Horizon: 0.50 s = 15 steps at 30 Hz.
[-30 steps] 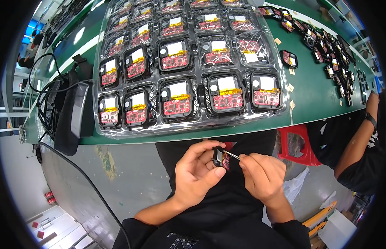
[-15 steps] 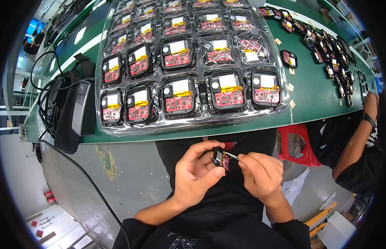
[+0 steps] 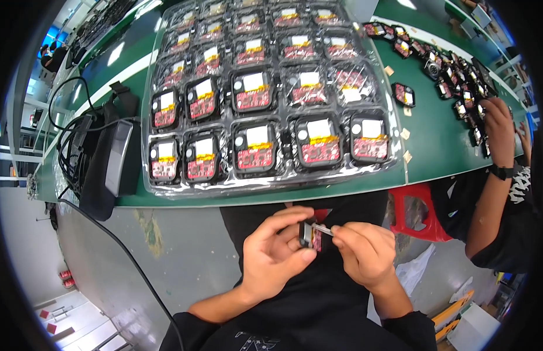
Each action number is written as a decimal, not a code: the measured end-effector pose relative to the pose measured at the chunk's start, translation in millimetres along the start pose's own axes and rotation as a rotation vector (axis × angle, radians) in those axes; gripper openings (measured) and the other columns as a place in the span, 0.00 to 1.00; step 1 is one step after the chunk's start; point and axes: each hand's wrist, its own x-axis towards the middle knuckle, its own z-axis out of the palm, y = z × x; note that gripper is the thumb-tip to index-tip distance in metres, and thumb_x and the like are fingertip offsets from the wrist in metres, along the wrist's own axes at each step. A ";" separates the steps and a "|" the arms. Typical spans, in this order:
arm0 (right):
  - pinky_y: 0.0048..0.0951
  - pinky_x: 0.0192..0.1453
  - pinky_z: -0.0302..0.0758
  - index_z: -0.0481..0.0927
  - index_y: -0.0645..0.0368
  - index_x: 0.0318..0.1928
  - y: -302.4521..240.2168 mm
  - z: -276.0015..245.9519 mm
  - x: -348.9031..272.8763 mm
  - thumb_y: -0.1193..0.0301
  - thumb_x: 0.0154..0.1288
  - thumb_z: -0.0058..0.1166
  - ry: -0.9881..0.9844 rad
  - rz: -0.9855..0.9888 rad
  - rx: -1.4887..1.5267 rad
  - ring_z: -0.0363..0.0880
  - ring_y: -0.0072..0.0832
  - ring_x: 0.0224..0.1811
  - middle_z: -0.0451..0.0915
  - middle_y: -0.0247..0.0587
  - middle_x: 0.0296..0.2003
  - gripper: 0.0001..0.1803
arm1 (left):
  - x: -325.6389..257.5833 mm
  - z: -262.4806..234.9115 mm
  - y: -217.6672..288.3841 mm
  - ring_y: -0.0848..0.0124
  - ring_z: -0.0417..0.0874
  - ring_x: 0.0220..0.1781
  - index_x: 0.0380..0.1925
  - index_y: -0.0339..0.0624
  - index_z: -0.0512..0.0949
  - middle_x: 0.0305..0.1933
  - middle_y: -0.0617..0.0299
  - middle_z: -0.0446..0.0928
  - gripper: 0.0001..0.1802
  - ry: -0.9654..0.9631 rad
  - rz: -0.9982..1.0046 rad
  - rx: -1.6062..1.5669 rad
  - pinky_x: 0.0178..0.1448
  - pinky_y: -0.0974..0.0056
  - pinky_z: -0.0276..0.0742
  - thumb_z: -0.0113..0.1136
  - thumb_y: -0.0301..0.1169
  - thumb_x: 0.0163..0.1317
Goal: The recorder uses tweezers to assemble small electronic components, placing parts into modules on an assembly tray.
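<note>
Black-framed, a small gadget is sitting in the grip of our left hand before the worktop, while our right hand is pinching metal tweezers pointed at it.

A co-worker's hand had come in from the table edge to the pile of devices (whether it touched any was unclear), the metal tool in the right hand had turned broader to view, the tray sat slightly lower in sight.
</note>
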 end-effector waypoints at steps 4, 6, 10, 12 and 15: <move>0.29 0.32 0.78 0.83 0.64 0.40 15.9 -19.4 2.1 0.75 0.61 0.68 0.210 0.109 0.092 0.82 0.34 0.30 0.83 0.43 0.31 0.09 | -0.6 3.6 23.8 0.53 0.80 0.61 0.59 0.33 0.69 0.60 0.43 0.74 0.31 -0.071 -0.004 0.011 0.64 0.51 0.79 0.73 0.25 0.57; 0.28 0.32 0.71 0.81 0.67 0.45 31.6 -28.6 3.8 0.77 0.69 0.59 0.334 0.330 0.105 0.75 0.32 0.31 0.79 0.45 0.34 0.07 | 3.4 9.4 39.8 0.51 0.84 0.54 0.53 0.37 0.70 0.52 0.42 0.77 0.32 -0.060 -0.017 0.087 0.61 0.47 0.80 0.78 0.36 0.55; 0.33 0.40 0.74 0.80 0.66 0.50 69.7 -33.2 56.5 0.73 0.69 0.61 0.338 0.329 -0.259 0.78 0.38 0.36 0.76 0.46 0.40 0.13 | 21.8 28.8 77.2 0.51 0.84 0.53 0.54 0.34 0.69 0.52 0.41 0.76 0.28 -0.065 0.142 0.240 0.61 0.44 0.81 0.72 0.34 0.59; 0.36 0.40 0.76 0.80 0.65 0.52 79.8 -33.0 74.6 0.70 0.69 0.62 0.342 0.325 -0.404 0.79 0.41 0.37 0.76 0.47 0.42 0.15 | 39.6 38.6 94.9 0.55 0.84 0.53 0.54 0.32 0.71 0.53 0.43 0.75 0.23 -0.104 0.252 0.352 0.60 0.48 0.82 0.67 0.28 0.61; 0.41 0.40 0.78 0.81 0.58 0.56 85.9 -31.8 90.8 0.61 0.69 0.63 0.288 0.498 -0.526 0.83 0.46 0.37 0.75 0.47 0.46 0.20 | 72.4 51.2 126.9 0.61 0.84 0.49 0.50 0.28 0.76 0.49 0.48 0.74 0.15 -0.190 0.368 0.735 0.58 0.57 0.82 0.58 0.13 0.62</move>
